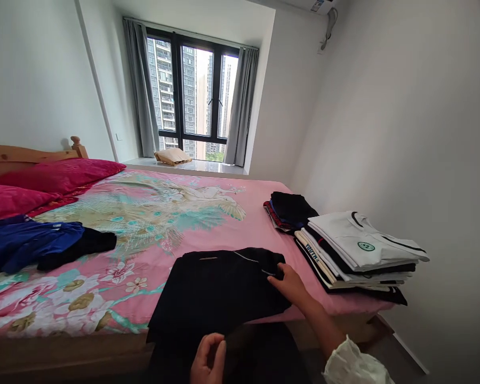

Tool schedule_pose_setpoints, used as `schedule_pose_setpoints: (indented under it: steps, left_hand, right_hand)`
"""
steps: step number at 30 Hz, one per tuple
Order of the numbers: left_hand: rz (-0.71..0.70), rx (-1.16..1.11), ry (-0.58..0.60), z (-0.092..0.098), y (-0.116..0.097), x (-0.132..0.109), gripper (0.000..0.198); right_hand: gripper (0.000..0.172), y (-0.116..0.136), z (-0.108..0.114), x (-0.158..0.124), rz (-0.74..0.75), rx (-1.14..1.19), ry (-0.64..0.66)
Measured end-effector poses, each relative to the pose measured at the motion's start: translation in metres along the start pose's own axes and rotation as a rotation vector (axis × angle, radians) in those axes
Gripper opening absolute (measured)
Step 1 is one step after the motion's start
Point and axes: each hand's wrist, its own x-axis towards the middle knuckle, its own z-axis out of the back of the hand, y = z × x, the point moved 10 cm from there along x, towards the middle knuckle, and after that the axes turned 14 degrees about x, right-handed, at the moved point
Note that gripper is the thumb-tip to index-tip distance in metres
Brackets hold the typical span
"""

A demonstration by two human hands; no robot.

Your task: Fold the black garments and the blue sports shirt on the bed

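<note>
Right hand (289,285) pinches black clothing (220,293) on the near edge of the bed (240,234); left hand (208,360) curls below, grip unclear. Folded shirts (356,245) stack near the right corner.

ok so the front garment (220,298) is black with thin pale lines, bedsheet (224,234) pink with teal-and-white florals, pillows (74,176) deep pink, top shirt (344,242) white with black trim.

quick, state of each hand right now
Left hand: loosely curled, grip cannot be told.
Right hand: touching the black garment, whether pinching cannot be told.
</note>
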Motion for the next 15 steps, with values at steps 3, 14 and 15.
schedule_pose_setpoints:
  steps: [3, 14, 15]
  left_hand:
    - [0.059, -0.117, 0.158, -0.036, -0.02, 0.006, 0.046]
    - [0.477, -0.313, 0.025, -0.034, -0.001, 0.014, 0.034]
    - [0.466, -0.338, 0.042, -0.035, -0.004, 0.013, 0.032]
  right_hand:
    - [0.016, 0.034, -0.039, -0.042, 0.137, -0.134, 0.028]
    - [0.028, 0.074, -0.07, -0.111, 0.454, -0.032, -0.056]
    - [0.035, 0.073, -0.066, -0.104, 0.463, -0.05, -0.103]
